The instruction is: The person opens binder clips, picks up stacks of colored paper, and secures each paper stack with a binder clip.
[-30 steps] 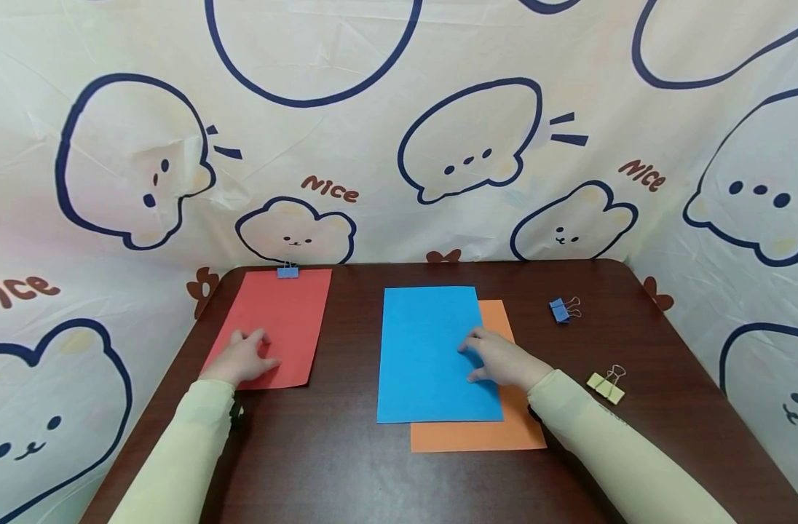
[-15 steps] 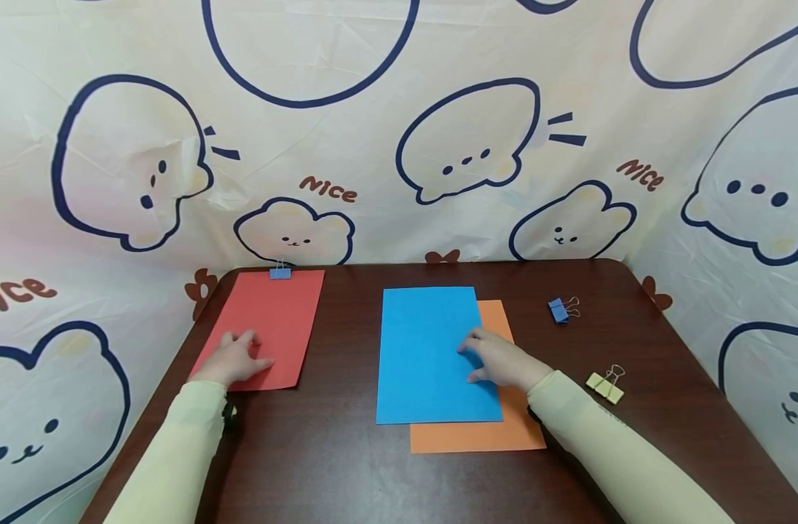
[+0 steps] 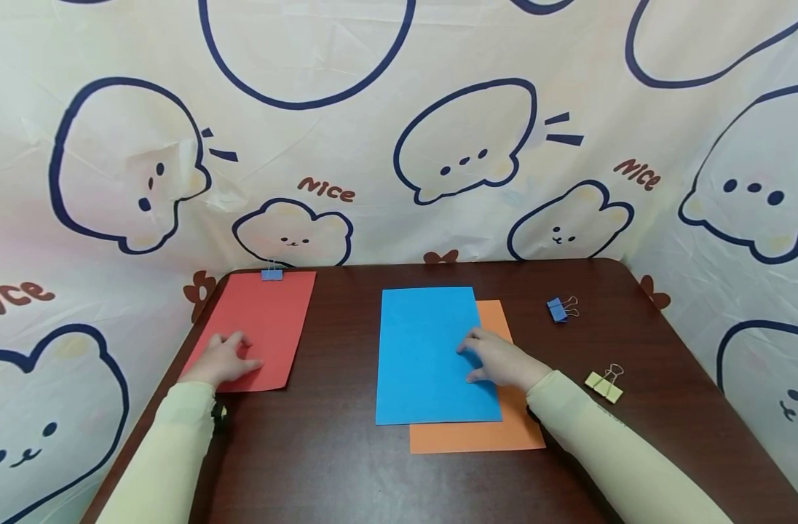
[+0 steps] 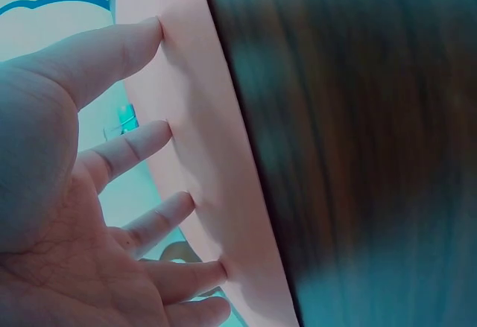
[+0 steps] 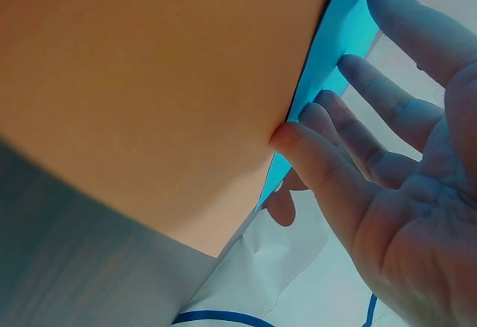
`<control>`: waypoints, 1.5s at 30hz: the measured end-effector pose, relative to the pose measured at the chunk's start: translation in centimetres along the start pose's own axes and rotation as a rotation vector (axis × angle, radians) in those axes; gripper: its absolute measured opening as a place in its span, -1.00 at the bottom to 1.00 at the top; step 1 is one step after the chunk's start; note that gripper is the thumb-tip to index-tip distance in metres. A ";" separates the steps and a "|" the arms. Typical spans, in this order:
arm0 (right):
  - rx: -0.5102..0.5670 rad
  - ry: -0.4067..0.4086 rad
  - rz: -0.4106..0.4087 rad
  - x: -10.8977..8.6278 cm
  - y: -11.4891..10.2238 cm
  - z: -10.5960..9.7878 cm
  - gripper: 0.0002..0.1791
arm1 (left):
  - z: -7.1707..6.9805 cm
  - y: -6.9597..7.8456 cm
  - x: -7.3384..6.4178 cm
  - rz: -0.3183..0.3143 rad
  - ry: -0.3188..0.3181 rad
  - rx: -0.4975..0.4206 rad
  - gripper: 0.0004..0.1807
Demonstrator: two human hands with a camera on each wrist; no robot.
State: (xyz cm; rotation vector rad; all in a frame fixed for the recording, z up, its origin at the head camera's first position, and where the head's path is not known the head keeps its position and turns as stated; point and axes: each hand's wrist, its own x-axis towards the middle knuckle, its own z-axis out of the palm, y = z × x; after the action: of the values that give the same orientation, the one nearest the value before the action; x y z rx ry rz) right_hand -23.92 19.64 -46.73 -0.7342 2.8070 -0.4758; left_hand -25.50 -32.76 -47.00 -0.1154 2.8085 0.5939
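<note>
Under my left hand (image 3: 220, 360) lies a red sheet of paper (image 3: 271, 309), its far edge held by a blue binder clip (image 3: 271, 275). The left wrist view shows the spread fingers of that hand (image 4: 82, 156) with several tips pressing on the paper. My right hand (image 3: 504, 358) rests its fingertips on the right side of a blue sheet of paper (image 3: 425, 349). Below the blue sheet, an orange sheet of paper (image 3: 464, 438) sticks out at the right and front. In the right wrist view the little finger reaches the edge of the orange sheet (image 5: 164, 96).
Another blue binder clip (image 3: 558, 310) lies on the dark brown table (image 3: 320, 466) at the back right. Nearer the front is a yellow binder clip (image 3: 604, 386). A white cloth (image 3: 373, 145) with cartoon drawings hangs behind and at both sides.
My left hand has slid left across the table, and the red sheet with its clip has moved along under it. The right hand and its two sheets stay in place.
</note>
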 end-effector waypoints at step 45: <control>0.006 0.004 0.019 -0.1 0.0 0.1 -0.46 | -0.3 0.3 -0.9 -0.065 0.001 0.011 -0.21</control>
State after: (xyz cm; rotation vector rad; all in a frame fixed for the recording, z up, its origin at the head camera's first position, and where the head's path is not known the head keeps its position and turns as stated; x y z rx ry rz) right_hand -23.82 19.64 -46.82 -0.7050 2.8130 -0.4824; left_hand -24.71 -32.59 -46.41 -0.2039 2.7966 0.5641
